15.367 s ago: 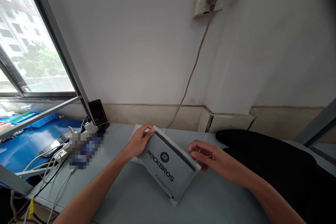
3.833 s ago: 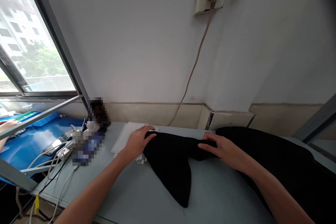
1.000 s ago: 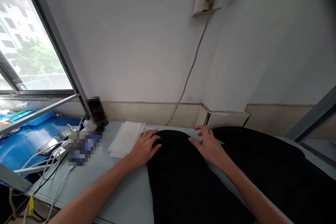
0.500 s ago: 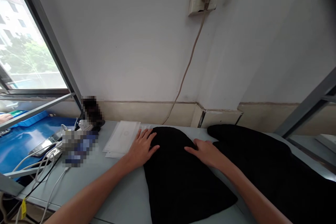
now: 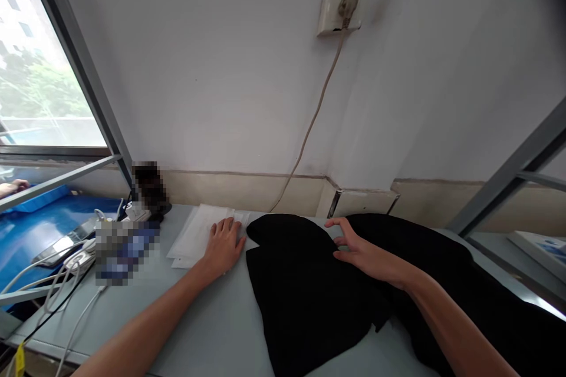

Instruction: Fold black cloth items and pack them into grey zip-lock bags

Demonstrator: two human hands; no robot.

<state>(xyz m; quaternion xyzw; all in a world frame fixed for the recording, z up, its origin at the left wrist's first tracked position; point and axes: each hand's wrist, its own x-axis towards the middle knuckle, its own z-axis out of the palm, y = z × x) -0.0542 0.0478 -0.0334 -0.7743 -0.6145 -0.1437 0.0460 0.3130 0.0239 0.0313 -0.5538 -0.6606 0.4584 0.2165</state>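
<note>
A black piece of cloth (image 5: 313, 300) lies on the grey tabletop (image 5: 207, 330), with a notch at its upper left edge and a rounded top. To its left my left hand (image 5: 224, 247) rests flat, fingers spread, over the edge of some clear plastic bags (image 5: 194, 238). My right hand (image 5: 356, 250) is at the upper right of the cloth. Its fingers are apart and slightly curved, with nothing visible in them. Whether the fingertips touch the cloth I cannot tell. Beyond that hand and forearm spreads a second black cloth (image 5: 428, 265).
Cables and a power strip (image 5: 84, 253) lie at the left beside a blurred-out object (image 5: 128, 253). Grey frame bars (image 5: 79, 174) stand at both sides. A cord (image 5: 316, 112) hangs from a wall socket (image 5: 345, 6). Another person's hand (image 5: 13, 187) shows at far left.
My left hand has moved left, off the cloth and onto the plastic bags. The right hand's fingers have spread. The cloth's outline has changed, with a notch now at its left edge.
</note>
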